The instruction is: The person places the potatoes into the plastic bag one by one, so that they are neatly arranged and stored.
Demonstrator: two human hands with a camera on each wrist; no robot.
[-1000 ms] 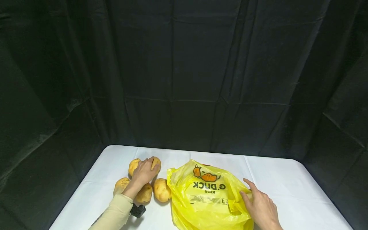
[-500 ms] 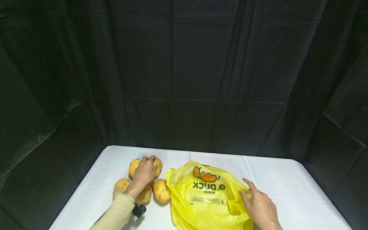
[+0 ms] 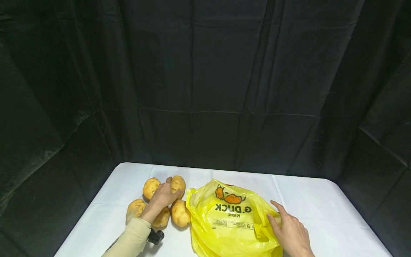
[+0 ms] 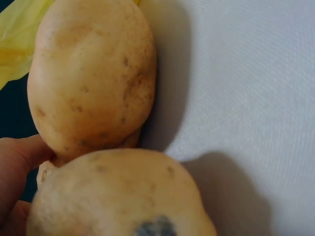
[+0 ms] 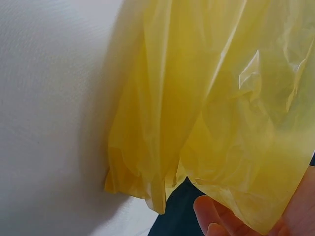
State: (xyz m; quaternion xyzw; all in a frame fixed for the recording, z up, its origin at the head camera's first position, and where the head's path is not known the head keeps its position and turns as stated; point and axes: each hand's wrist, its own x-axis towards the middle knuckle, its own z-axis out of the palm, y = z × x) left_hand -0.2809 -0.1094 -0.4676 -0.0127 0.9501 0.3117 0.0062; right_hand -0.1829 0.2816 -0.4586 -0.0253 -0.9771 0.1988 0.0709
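Note:
In the head view my left hand point(image 3: 163, 197) grips a potato point(image 3: 178, 185) at the back of a group, fingers at its far left side and thumb in front. A potato point(image 4: 93, 73) fills the upper left wrist view, with a fingertip against its lower edge; another potato point(image 4: 118, 191) with a dark spot is below. My right hand point(image 3: 291, 230) holds the right edge of a yellow plastic bag point(image 3: 231, 228) with duck print. The bag's film runs between its thumb and fingers in the right wrist view, partly hiding the fingers.
More potatoes lie around the left wrist: one point(image 3: 151, 187) behind, one point(image 3: 135, 208) at left, one point(image 3: 161, 217) partly under the forearm, one point(image 3: 181, 213) against the bag. A white-covered table point(image 3: 324, 210) ends at a black curtain point(image 3: 205, 89) behind and at both sides.
My left hand and the potato it grips have shifted slightly to the right, and more of that potato shows. My right hand and the bag stay almost still.

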